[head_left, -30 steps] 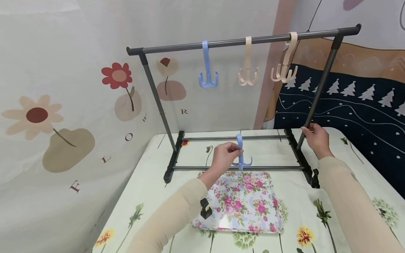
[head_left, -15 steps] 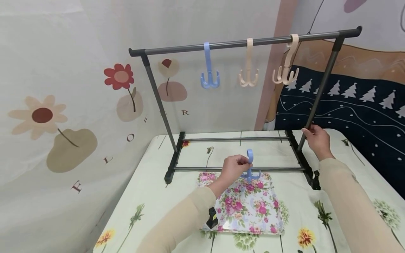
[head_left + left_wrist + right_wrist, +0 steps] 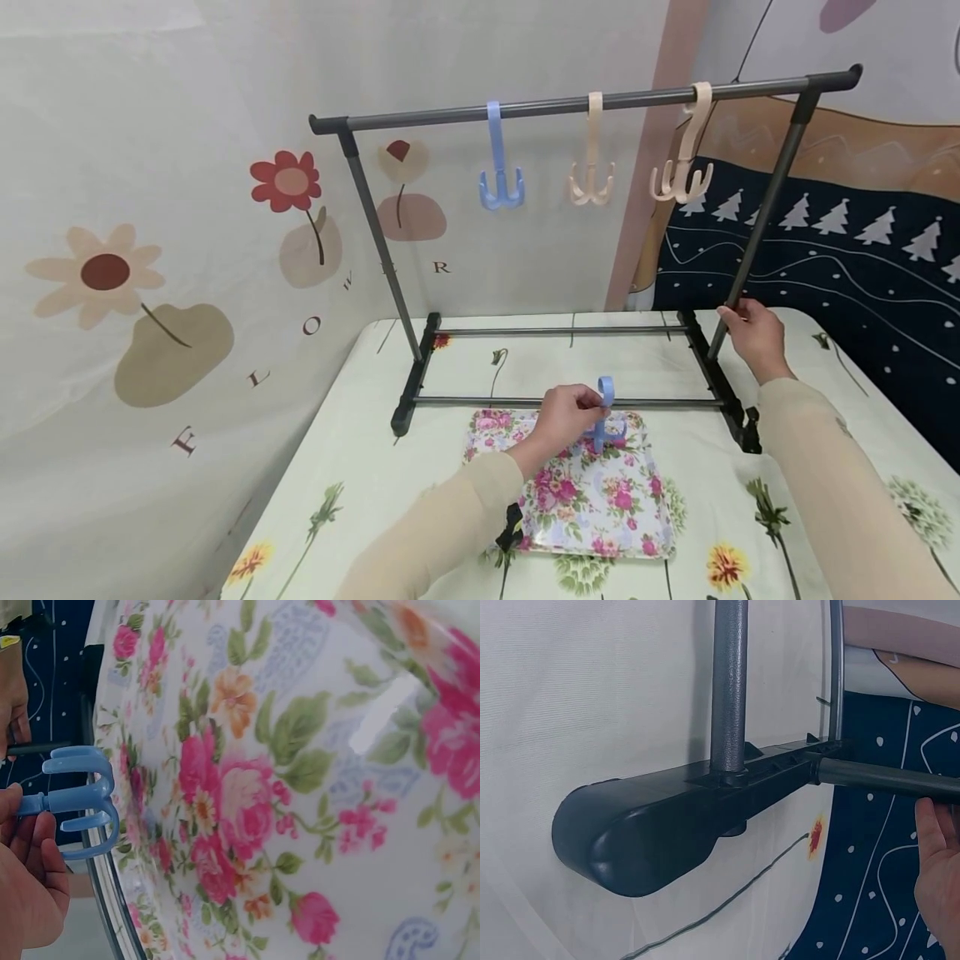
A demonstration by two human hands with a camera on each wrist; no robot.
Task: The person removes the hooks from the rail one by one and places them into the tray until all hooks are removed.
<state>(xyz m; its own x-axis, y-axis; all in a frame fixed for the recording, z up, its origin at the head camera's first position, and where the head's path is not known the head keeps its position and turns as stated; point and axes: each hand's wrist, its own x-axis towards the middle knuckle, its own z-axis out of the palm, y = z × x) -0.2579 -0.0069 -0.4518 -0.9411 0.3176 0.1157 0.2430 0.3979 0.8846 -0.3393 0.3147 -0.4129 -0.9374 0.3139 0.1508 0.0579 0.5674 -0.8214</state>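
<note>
My left hand (image 3: 566, 417) pinches the stem of a blue multi-prong hook (image 3: 606, 417), above a folded flowered cloth or sheet (image 3: 585, 500) with a glossy surface. In the left wrist view the hook's prongs (image 3: 79, 784) point away from the fingers. At the right, my right hand (image 3: 756, 333) grips the lower part of the right upright (image 3: 757, 225) of a dark metal rack. From its top bar (image 3: 547, 106) hang a blue hook (image 3: 498, 171), a beige hook (image 3: 592, 158) and a second beige hook (image 3: 686, 158) turned at an angle.
The rack's black feet (image 3: 408, 392) stand on a table with a flower-print cover (image 3: 360, 500), joined by two low crossbars (image 3: 480, 402). Behind hangs a pale curtain (image 3: 187, 83) with printed flowers; at right is a dark tree-print cloth (image 3: 840, 267).
My left hand has moved down, right and nearer with the blue hook, from over the front crossbar to above the flowered sheet. My right hand keeps its grip on the upright.
</note>
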